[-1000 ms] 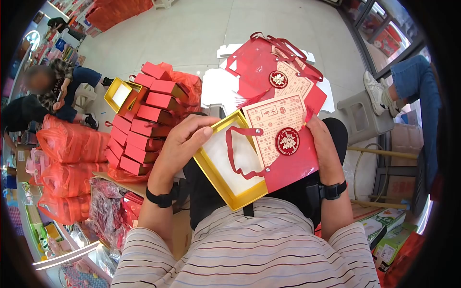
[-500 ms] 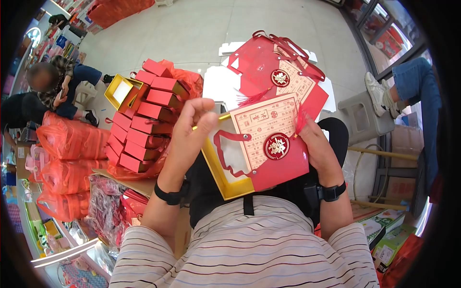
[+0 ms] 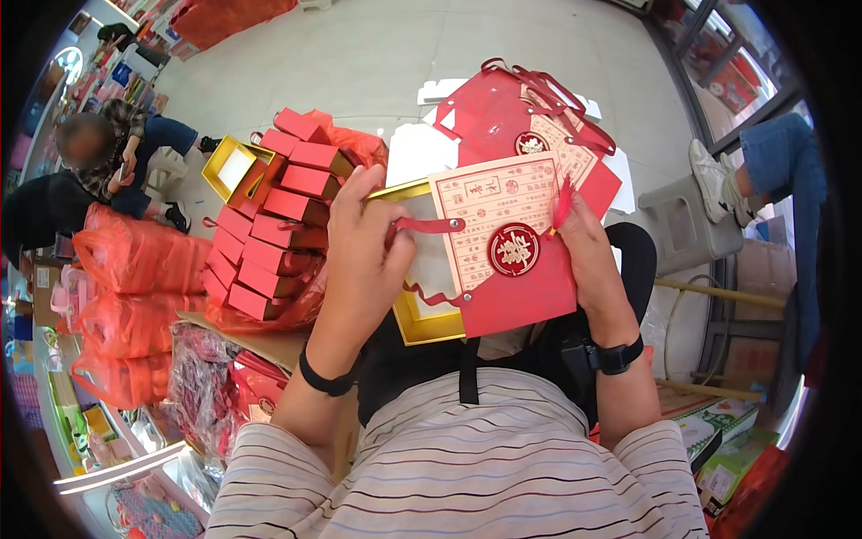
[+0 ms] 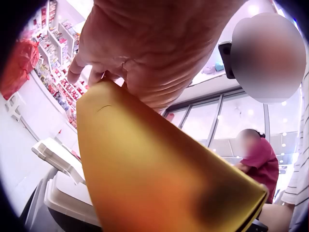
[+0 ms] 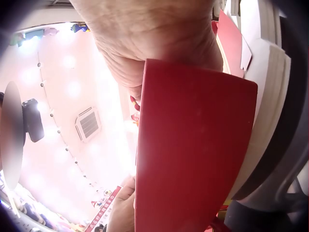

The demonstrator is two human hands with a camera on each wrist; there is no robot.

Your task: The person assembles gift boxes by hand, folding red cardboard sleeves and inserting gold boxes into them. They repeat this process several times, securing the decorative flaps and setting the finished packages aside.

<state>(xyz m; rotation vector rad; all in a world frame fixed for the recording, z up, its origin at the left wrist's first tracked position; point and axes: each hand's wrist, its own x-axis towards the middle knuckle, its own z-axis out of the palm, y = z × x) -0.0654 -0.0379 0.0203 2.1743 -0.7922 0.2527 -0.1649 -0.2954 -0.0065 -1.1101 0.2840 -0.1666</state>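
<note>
Over the lap is a gift box: a red cover [image 3: 525, 305] with a cream printed panel [image 3: 476, 184], a round red-and-gold medallion [image 3: 514, 249] and a red tassel [image 3: 563, 207]. A yellow inner tray [image 3: 431, 329] with a white inside sticks out of its left side. My left hand [image 3: 366, 238] pinches the dark-red ribbon handle [image 3: 427, 225], which hangs from two rivets over the tray. My right hand [image 3: 593, 251] holds the cover's right edge, thumb by the tassel. The tray's gold wall [image 4: 145, 164] fills the left wrist view; the cover's red side [image 5: 193, 145] fills the right.
Small red boxes [image 3: 269, 260] are stacked at the left, with an open yellow one [image 3: 238, 169] at the back. Flat red covers with ribbons [image 3: 489, 112] lie ahead on white pieces. Red plastic bags [image 3: 139, 251], a seated person and a grey stool [image 3: 687, 238] stand around.
The left hand has left the tray's rim and taken the ribbon handle, drawing it leftward. The box has turned slightly and shifted back and left; the right hand keeps its hold.
</note>
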